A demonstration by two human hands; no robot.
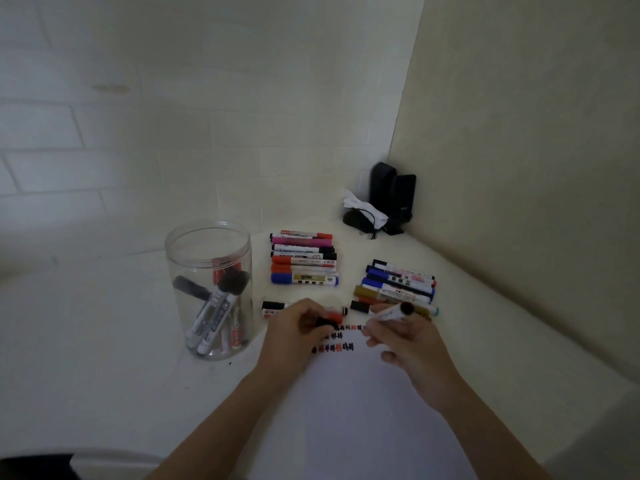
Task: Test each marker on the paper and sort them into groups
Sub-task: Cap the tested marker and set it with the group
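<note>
Head view. The right hand pinches a white-barrelled marker, fingers curled round its barrel; its long axis runs left–right, tilted slightly, with the dark end up and to the right, above the knuckles. The left hand has its fingers curled round a small black cap, just left of the right fingertips. Both hands rest over the far edge of one white sheet of paper, which carries rows of black and red test strokes between the two hands. Beyond the left fingers lies a stacked group of about eight markers, axes left–right; beyond the right fingers, a second group, its count unclear. One clear jar, left of the left hand, holds several more markers. Two black speakers stand in the corner.
</note>
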